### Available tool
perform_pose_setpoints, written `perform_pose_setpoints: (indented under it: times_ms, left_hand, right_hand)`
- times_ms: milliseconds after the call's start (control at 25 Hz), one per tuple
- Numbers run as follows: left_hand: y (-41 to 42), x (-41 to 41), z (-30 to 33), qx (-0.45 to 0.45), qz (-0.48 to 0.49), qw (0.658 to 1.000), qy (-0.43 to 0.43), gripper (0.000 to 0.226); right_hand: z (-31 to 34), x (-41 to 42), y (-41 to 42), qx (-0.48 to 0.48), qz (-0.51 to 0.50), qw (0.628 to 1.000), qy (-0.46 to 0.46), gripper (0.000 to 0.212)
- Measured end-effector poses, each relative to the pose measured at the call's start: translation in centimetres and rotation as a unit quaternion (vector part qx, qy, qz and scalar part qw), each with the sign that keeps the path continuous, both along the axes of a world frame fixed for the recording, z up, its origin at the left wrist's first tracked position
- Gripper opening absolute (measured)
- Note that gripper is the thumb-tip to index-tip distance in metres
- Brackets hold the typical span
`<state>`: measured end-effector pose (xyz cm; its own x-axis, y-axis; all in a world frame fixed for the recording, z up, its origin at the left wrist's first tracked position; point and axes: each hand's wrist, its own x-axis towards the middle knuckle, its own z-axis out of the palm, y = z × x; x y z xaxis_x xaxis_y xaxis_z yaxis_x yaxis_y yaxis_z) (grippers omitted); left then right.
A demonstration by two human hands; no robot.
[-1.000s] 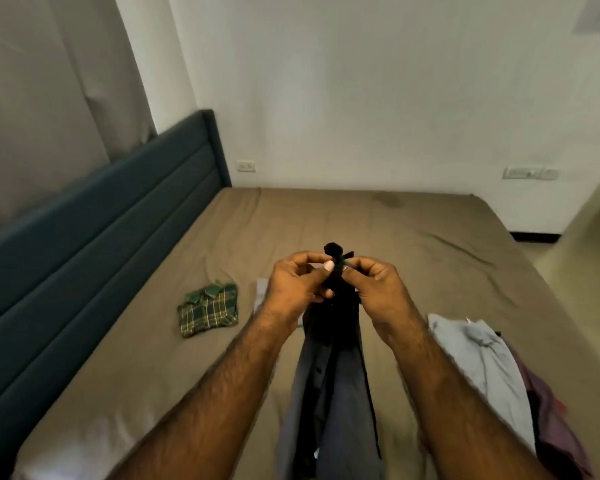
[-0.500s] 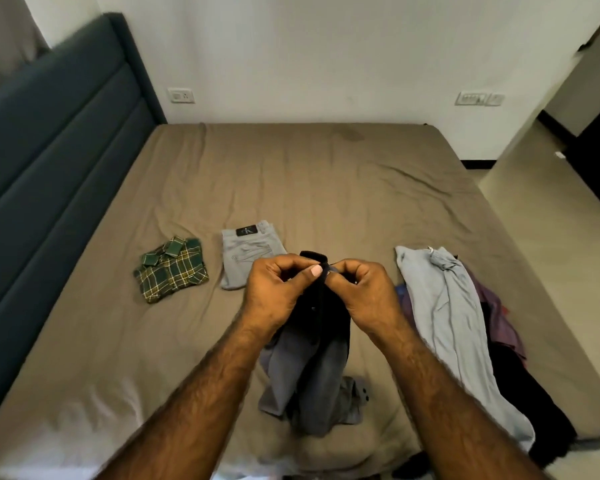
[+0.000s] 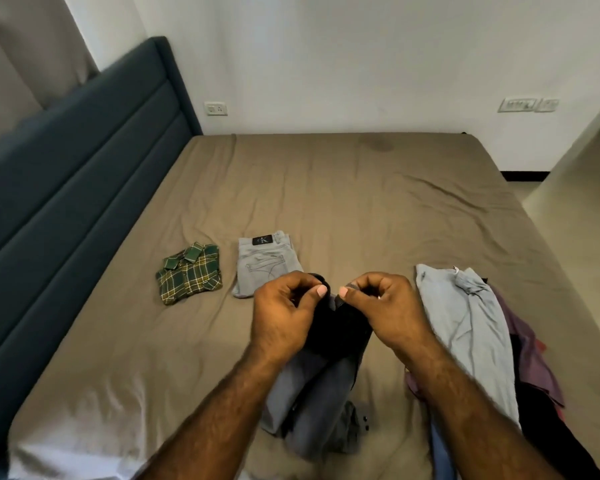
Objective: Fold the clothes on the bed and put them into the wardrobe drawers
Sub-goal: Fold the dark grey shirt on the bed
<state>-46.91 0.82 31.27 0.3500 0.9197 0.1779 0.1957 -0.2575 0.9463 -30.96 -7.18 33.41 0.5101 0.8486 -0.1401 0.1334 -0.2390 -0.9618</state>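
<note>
A dark grey shirt (image 3: 312,393) with a black inside hangs from both hands over the near part of the bed (image 3: 326,188), its lower end bunched on the sheet. My left hand (image 3: 284,313) pinches its top edge on one side. My right hand (image 3: 385,306) pinches the same edge a little to the right. A folded green plaid shirt (image 3: 189,273) and folded light grey jeans (image 3: 264,263) lie side by side beyond my left hand. To the right, a light blue garment (image 3: 465,327) tops a heap of unfolded clothes (image 3: 534,375).
A dark blue padded headboard (image 3: 66,174) runs along the left side of the bed. The white wall with sockets stands behind the far edge. Tiled floor (image 3: 575,188) lies to the right. No wardrobe is in view.
The camera has tilted down and the shirt has come down from chest height onto the bed. My hands have drawn slightly apart along its top edge.
</note>
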Motion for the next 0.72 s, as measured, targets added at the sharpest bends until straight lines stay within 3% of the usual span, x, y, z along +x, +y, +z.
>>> perform_pose_setpoints:
  times_ms: [80, 240, 320, 560, 720]
  left_hand:
    - [-1.6, 1.7, 0.0, 0.025, 0.005, 1.0, 0.017, 0.01]
    - [-4.1, 4.6, 0.3, 0.202, 0.034, 0.971, 0.123, 0.008]
    - [-4.4, 5.3, 0.4, 0.252, 0.052, 0.955, 0.147, 0.006]
    - [-3.9, 7.4, 0.2, 0.26, 0.076, 0.944, 0.189, 0.006]
    - [-3.4, 7.9, 0.2, 0.286, 0.097, 0.922, 0.241, 0.006]
  right_hand:
    - [0.0, 1.5, -0.5, 0.011, 0.067, 0.992, 0.104, 0.012]
    - [-0.3, 4.7, -1.2, -0.003, 0.123, 0.971, 0.205, 0.031]
    - [-0.3, 5.5, -1.1, -0.009, 0.123, 0.97, 0.207, 0.03]
    - [0.0, 6.2, -0.3, -0.001, 0.083, 0.974, 0.211, 0.026]
    - [1.1, 7.1, -0.3, 0.001, 0.097, 0.988, 0.118, 0.028]
